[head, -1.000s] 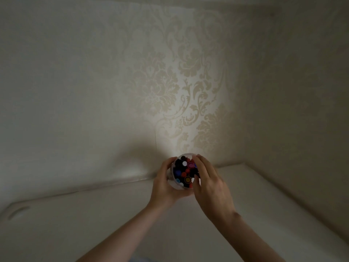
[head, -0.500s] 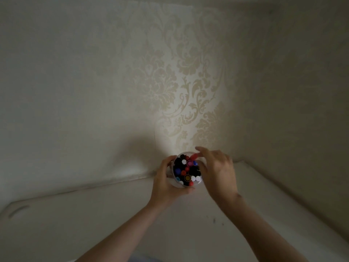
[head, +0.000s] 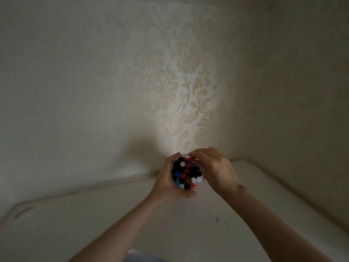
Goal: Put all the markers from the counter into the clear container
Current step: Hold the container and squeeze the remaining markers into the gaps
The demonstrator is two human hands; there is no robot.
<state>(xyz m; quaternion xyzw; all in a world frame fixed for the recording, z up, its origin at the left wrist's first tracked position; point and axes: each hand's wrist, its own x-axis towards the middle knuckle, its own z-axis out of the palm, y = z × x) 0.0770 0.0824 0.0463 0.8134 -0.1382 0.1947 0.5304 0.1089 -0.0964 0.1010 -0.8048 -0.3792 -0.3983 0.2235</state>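
Note:
A round clear container (head: 201, 183) stands upright on the white counter (head: 94, 224) near the wall corner. It is packed with several markers (head: 186, 173) standing on end, their black, white, red and blue caps facing up. My left hand (head: 166, 184) grips the container's left side and bottom. My right hand (head: 213, 169) reaches over the container's right rim, and its fingertips pinch a red-capped marker (head: 191, 159) at the far edge of the bunch.
Patterned beige wallpaper (head: 188, 82) rises right behind the container, and a second wall (head: 302, 110) closes the corner on the right. An oval slot (head: 23, 212) shows near the counter's left end. A few dark specks (head: 217, 219) lie right of centre.
My right hand has turned and lifted from lying over the marker caps to pinching a red-capped marker at the container's far rim. The left hand keeps its hold on the container.

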